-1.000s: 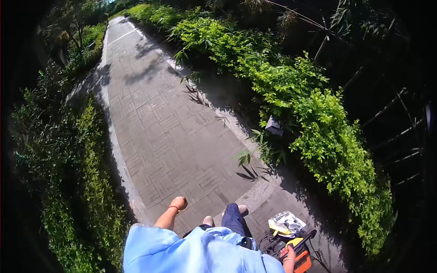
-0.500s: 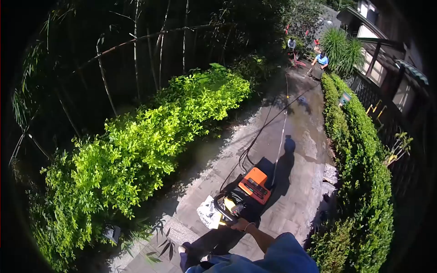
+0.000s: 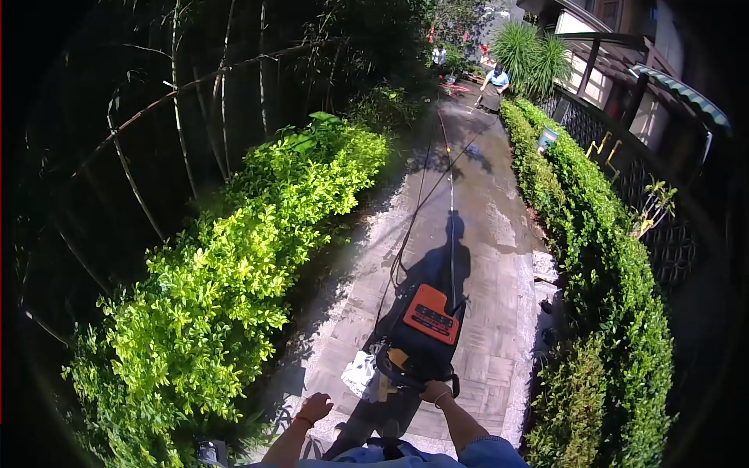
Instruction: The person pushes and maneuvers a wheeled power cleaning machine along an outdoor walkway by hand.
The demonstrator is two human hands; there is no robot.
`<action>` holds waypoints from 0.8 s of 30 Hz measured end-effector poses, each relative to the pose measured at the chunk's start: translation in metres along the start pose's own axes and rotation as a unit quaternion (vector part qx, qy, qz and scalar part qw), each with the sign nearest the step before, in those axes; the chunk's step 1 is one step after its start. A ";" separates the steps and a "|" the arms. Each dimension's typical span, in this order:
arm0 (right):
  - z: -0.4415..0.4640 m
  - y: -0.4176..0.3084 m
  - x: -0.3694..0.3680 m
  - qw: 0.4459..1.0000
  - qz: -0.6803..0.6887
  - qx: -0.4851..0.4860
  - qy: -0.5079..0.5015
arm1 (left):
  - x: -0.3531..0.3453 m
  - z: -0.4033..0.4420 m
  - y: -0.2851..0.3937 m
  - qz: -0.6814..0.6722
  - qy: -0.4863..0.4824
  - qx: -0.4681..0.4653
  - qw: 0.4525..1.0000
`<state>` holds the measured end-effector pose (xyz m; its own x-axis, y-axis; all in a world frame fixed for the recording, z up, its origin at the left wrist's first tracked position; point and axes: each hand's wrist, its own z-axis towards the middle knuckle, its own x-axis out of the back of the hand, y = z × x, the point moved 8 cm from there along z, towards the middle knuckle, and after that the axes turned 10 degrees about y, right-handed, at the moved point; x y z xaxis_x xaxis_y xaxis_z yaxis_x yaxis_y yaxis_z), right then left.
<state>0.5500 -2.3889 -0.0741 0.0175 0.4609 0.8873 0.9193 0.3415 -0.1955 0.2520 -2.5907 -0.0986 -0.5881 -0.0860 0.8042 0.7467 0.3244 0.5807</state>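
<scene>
An orange and black pressure washer (image 3: pixel 431 313) stands on the paved path in front of me, hoses trailing from it. My right hand (image 3: pixel 436 391) is closed around its black handle (image 3: pixel 406 381), on the near side. To the left, my left hand (image 3: pixel 314 408) is held in the air with its fingers loosely bent and nothing visible in it. A crumpled white plastic bag (image 3: pixel 360 375) lies against the machine's left side, between my two hands. Part of the machine's near end lies in dark shadow.
Bright green bushes (image 3: pixel 226 288) line the left of the path (image 3: pixel 488 312), and a trimmed hedge (image 3: pixel 601 257) runs along the right. A dark hose (image 3: pixel 413 226) and a pale line (image 3: pixel 452 195) stretch away along the paving. Far ahead, a person in blue (image 3: pixel 496 81) bends over.
My left hand has come into view at the lower left. My right hand has shifted right along the handle, the machine has turned slightly, and the view has swung right.
</scene>
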 end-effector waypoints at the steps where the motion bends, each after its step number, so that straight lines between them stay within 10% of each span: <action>1: -0.002 0.000 0.002 1.000 -0.004 0.000 0.003 | -0.001 0.013 0.026 0.003 -0.018 -0.049 0.999; 8: 0.003 -0.003 -0.002 0.998 0.037 0.040 -0.026 | 0.020 0.062 0.204 0.042 0.004 -0.191 0.981; 24: 0.004 -0.010 -0.002 0.991 0.074 0.112 -0.027 | -0.041 0.109 0.215 0.204 -0.096 -0.267 0.937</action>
<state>0.5394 -2.3897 -0.0756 0.1195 0.5612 0.8190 0.7975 0.4370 -0.4159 0.4027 -2.4153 -0.0202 -0.2261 0.1302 0.9654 0.9407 -0.2282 0.2511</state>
